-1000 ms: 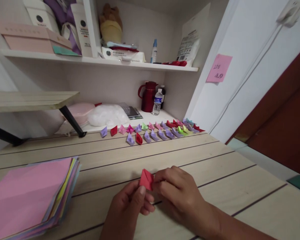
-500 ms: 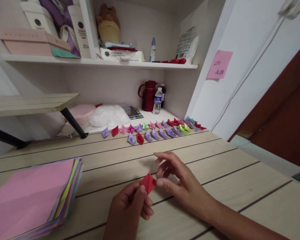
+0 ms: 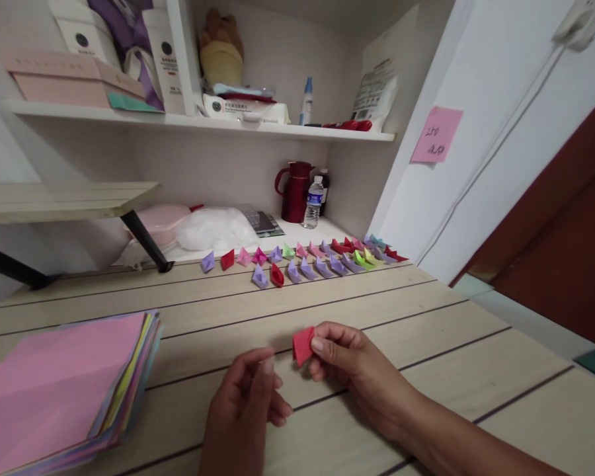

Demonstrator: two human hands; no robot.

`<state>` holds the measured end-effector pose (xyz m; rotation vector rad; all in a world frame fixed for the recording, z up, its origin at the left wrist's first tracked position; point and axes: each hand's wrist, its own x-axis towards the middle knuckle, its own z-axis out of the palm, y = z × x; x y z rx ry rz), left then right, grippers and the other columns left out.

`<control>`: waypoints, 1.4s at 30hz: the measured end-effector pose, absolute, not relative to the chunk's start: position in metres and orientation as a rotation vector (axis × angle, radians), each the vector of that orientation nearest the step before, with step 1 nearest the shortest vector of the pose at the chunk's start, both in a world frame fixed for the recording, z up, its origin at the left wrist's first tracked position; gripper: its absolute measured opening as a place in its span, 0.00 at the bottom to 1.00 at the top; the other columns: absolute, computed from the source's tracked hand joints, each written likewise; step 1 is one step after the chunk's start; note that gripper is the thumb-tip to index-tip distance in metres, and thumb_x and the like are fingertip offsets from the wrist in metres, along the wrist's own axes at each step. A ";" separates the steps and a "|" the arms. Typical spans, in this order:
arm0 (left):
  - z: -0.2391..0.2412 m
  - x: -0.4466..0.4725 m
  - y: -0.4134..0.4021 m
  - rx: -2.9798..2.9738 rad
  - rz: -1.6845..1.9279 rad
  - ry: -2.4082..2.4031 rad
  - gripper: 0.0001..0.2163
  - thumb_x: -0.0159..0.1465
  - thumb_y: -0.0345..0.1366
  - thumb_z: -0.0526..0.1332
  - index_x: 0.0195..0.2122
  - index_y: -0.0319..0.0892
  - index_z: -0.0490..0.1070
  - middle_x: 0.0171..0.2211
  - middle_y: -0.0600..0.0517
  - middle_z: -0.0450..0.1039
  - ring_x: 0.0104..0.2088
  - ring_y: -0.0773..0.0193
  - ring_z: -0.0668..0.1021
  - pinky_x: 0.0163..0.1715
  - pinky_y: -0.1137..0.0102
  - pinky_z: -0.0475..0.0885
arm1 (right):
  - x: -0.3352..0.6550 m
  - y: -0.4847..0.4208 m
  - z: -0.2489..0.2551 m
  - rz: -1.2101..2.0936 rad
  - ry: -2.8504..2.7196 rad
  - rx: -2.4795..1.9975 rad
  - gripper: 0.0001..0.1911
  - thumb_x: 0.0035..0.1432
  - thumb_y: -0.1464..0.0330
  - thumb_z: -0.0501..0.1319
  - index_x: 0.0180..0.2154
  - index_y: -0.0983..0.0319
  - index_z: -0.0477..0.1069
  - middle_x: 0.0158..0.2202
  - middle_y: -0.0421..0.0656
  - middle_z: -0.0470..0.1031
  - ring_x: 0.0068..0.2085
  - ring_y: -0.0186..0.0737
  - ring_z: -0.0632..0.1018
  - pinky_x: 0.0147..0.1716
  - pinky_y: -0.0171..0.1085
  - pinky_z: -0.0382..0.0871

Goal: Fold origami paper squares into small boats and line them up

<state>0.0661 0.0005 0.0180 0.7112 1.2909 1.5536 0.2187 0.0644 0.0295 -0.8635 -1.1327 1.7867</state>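
Observation:
A small folded square of red paper (image 3: 303, 345) is pinched between the thumb and fingers of my right hand (image 3: 344, 354), a little above the slatted wooden table. Just left of it is my left hand (image 3: 250, 390), apart from the paper. Its fingers are slightly curled, with a gap to the thumb and nothing between them. Beyond both hands, folded paper boats (image 3: 323, 266) in purple, red, pink, green and yellow stand in two rows near the table's back edge.
At the left lies a stack of coloured paper sheets (image 3: 64, 383), pink on top. A small raised wooden shelf (image 3: 69, 200) with black legs stands behind it. On the white ledge are a dark red jug (image 3: 295, 192), a water bottle (image 3: 313, 202) and a white plastic bag (image 3: 218, 228).
The red paper has passed from my left hand to my right and now shows a different side. My left hand has let go and drawn slightly left.

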 end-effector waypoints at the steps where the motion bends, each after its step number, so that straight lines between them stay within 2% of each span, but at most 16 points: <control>1: 0.018 0.065 0.001 0.711 1.561 1.293 0.17 0.53 0.50 0.69 0.36 0.43 0.78 0.22 0.57 0.71 0.18 0.71 0.72 0.20 0.75 0.66 | 0.219 0.066 0.029 1.816 -1.068 -0.863 0.14 0.50 0.62 0.73 0.30 0.65 0.76 0.25 0.41 0.77 0.27 0.31 0.73 0.31 0.31 0.66; 5: 0.018 0.063 0.000 0.750 1.534 1.285 0.16 0.53 0.50 0.69 0.33 0.42 0.80 0.20 0.57 0.70 0.18 0.72 0.69 0.20 0.76 0.64 | 0.221 0.069 0.027 1.835 -0.979 -0.865 0.13 0.49 0.63 0.75 0.31 0.65 0.76 0.26 0.41 0.78 0.26 0.30 0.74 0.31 0.30 0.67; 13: 0.017 0.062 -0.001 0.874 1.412 1.327 0.15 0.55 0.50 0.67 0.32 0.42 0.79 0.16 0.57 0.68 0.20 0.68 0.69 0.24 0.73 0.64 | 0.219 0.066 0.028 1.713 -1.256 -0.868 0.10 0.57 0.63 0.69 0.32 0.64 0.77 0.26 0.40 0.76 0.28 0.31 0.72 0.32 0.31 0.65; 15: 0.018 0.060 -0.001 0.940 1.376 1.337 0.16 0.56 0.52 0.65 0.26 0.43 0.77 0.16 0.57 0.66 0.21 0.68 0.68 0.25 0.73 0.62 | 0.221 0.066 0.029 1.527 -1.465 -0.866 0.09 0.61 0.64 0.66 0.32 0.62 0.77 0.28 0.40 0.75 0.30 0.33 0.73 0.33 0.32 0.65; 18: 0.019 0.055 0.001 1.020 1.257 1.353 0.25 0.57 0.58 0.61 0.15 0.44 0.65 0.13 0.56 0.62 0.19 0.69 0.63 0.24 0.72 0.58 | 0.224 0.064 0.032 1.068 -1.808 -0.804 0.07 0.64 0.69 0.62 0.34 0.60 0.79 0.33 0.41 0.75 0.37 0.36 0.75 0.39 0.35 0.67; 20: 0.018 0.051 0.003 0.986 1.175 1.333 0.28 0.56 0.63 0.58 0.13 0.45 0.61 0.10 0.58 0.57 0.17 0.70 0.58 0.22 0.71 0.53 | 0.226 0.061 0.035 0.851 -1.933 -0.744 0.09 0.65 0.72 0.59 0.38 0.58 0.79 0.36 0.42 0.75 0.40 0.38 0.75 0.42 0.35 0.67; 22: 0.017 0.049 0.003 0.926 1.112 1.300 0.29 0.54 0.67 0.57 0.14 0.45 0.61 0.08 0.59 0.54 0.14 0.71 0.55 0.20 0.70 0.49 | 0.227 0.057 0.038 0.758 -1.993 -0.697 0.11 0.66 0.74 0.58 0.41 0.58 0.79 0.37 0.43 0.74 0.41 0.37 0.76 0.41 0.35 0.68; 28: 0.016 0.049 0.003 0.912 1.104 1.296 0.29 0.50 0.66 0.63 0.14 0.45 0.59 0.09 0.60 0.55 0.13 0.73 0.55 0.19 0.70 0.47 | 0.226 0.053 0.039 0.704 -2.029 -0.632 0.13 0.65 0.76 0.58 0.45 0.58 0.78 0.38 0.44 0.74 0.40 0.36 0.76 0.39 0.34 0.70; 34: 0.017 0.046 0.005 0.882 1.123 1.256 0.28 0.49 0.64 0.65 0.15 0.44 0.60 0.11 0.61 0.55 0.15 0.73 0.54 0.20 0.71 0.48 | 0.224 0.053 0.041 0.745 -2.001 -0.586 0.14 0.65 0.76 0.59 0.49 0.56 0.74 0.41 0.44 0.74 0.44 0.38 0.75 0.45 0.37 0.71; 42: 0.015 0.043 0.007 0.925 1.119 1.226 0.27 0.54 0.61 0.64 0.14 0.44 0.61 0.11 0.60 0.56 0.17 0.72 0.55 0.22 0.71 0.52 | 0.221 0.048 0.040 0.761 -2.003 -0.595 0.24 0.60 0.74 0.63 0.58 0.55 0.68 0.48 0.45 0.69 0.50 0.42 0.72 0.49 0.41 0.70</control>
